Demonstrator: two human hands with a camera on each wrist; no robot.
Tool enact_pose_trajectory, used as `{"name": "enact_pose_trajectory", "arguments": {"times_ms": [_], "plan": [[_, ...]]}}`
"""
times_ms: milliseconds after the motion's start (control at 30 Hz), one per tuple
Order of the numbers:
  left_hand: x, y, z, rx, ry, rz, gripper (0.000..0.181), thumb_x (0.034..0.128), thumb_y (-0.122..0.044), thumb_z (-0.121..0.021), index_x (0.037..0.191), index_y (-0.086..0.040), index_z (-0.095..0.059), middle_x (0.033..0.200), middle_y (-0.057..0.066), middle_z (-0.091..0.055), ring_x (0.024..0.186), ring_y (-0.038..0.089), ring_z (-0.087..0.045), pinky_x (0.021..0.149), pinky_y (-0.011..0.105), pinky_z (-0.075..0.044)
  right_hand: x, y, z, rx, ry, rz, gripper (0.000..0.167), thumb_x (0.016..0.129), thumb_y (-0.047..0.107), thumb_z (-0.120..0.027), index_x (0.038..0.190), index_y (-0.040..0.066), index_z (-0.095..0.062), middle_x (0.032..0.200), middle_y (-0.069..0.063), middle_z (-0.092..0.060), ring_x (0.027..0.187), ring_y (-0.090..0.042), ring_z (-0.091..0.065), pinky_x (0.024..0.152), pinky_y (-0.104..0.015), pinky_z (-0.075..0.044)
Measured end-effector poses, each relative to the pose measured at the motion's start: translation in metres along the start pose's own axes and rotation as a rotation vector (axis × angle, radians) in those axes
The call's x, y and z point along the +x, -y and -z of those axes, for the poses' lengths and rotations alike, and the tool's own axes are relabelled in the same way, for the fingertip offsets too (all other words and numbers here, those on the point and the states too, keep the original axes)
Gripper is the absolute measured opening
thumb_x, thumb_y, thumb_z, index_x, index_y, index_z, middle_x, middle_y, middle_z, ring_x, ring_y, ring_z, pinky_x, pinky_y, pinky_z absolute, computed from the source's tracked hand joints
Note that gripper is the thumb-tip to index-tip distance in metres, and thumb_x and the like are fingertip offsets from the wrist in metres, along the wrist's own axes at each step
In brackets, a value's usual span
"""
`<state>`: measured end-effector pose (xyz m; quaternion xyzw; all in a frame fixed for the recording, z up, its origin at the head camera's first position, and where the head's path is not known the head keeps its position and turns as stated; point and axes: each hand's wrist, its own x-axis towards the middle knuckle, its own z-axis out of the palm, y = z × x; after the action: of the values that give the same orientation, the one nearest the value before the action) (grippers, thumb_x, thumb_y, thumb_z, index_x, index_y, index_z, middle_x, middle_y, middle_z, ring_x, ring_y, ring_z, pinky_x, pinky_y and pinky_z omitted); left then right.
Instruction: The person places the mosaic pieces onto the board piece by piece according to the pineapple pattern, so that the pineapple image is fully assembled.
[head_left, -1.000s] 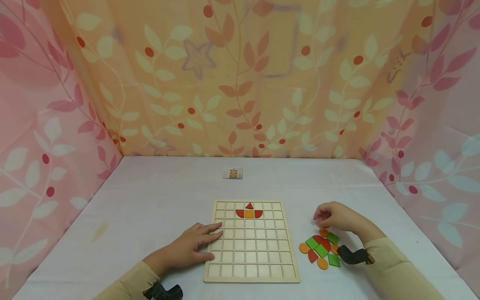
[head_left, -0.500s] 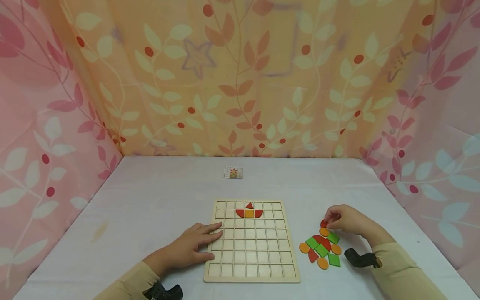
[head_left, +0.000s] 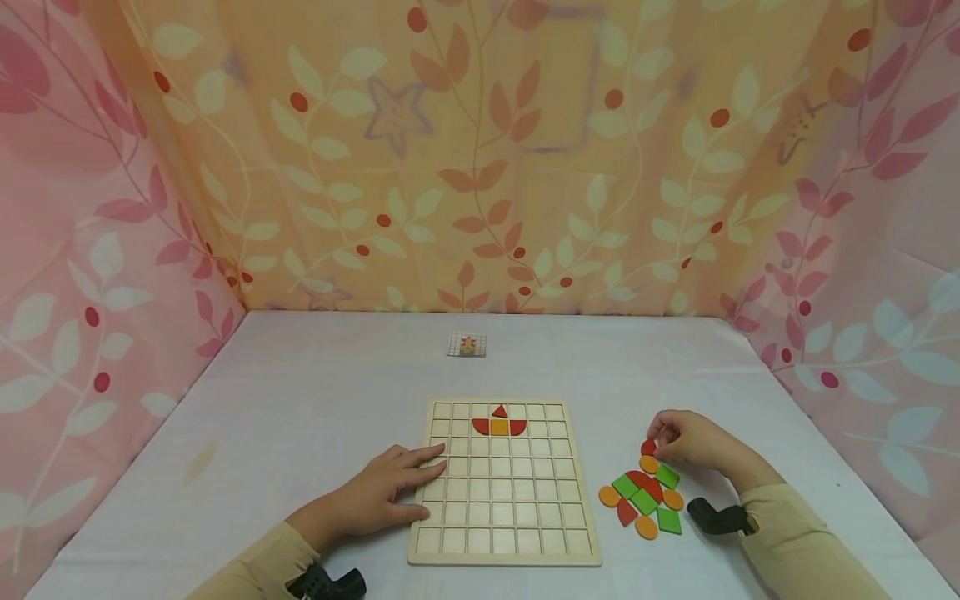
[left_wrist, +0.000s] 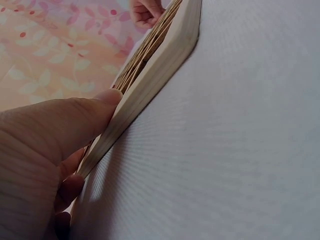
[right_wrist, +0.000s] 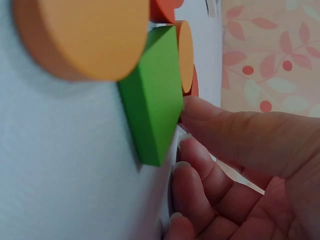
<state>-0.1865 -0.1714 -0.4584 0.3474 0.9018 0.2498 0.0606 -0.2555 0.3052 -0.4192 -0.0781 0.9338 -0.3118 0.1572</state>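
Observation:
The wooden grid board (head_left: 501,560) lies flat, with a red triangle (head_left: 499,412) above an orange square (head_left: 498,427) flanked by two red quarter-round pieces. My left hand (head_left: 367,492) rests on the board's left edge, fingers spread; the left wrist view shows its thumb (left_wrist: 107,97) on the rim. At the top of the pile on the right, my right hand (head_left: 693,440) pinches a red piece (head_left: 648,448). In the right wrist view the thumb (right_wrist: 205,112) is beside a green block (right_wrist: 155,95), and the fingers partly hide the red piece.
Green pieces (head_left: 669,521), orange discs (head_left: 646,527) and red pieces (head_left: 626,512) lie close together right of the board. A small patterned card (head_left: 467,344) lies behind the board. Patterned cloth (head_left: 480,167) stands along the back and sides of the white table (head_left: 337,375).
My right hand has moved slightly right and now pinches a red piece at the pile's top, which was not visible a second ago. My left hand has stayed on the board.

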Motion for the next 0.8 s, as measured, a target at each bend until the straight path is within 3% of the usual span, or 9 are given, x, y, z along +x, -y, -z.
{"name": "enact_pose_trajectory", "arguments": {"times_ms": [567, 800], "plan": [[-0.0006, -0.0025, 0.0022, -0.01, 0.007, 0.001, 0.065, 0.0842, -0.05, -0.057, 0.14, -0.022, -0.039, 0.149, -0.005, -0.025, 0.11, 0.008, -0.035, 0.091, 0.04, -0.029, -0.0005, 0.0054, -0.0012, -0.087, 0.037, -0.025, 0.026, 0.069, 0.004, -0.076, 0.08, 0.009, -0.053, 0.071, -0.004, -0.05, 0.072, -0.02, -0.047, 0.064, -0.032, -0.041], [-0.0006, -0.0035, 0.0023, -0.006, 0.003, 0.005, 0.065, 0.0841, -0.049, -0.057, 0.14, -0.022, -0.039, 0.149, -0.005, -0.026, 0.107, 0.007, -0.035, 0.089, 0.037, -0.03, -0.0013, 0.0089, 0.0014, -0.095, 0.061, -0.029, 0.028, 0.069, 0.01, -0.078, 0.079, 0.009, -0.052, 0.07, -0.005, -0.049, 0.072, -0.02, -0.047, 0.064, -0.032, -0.042]]}}
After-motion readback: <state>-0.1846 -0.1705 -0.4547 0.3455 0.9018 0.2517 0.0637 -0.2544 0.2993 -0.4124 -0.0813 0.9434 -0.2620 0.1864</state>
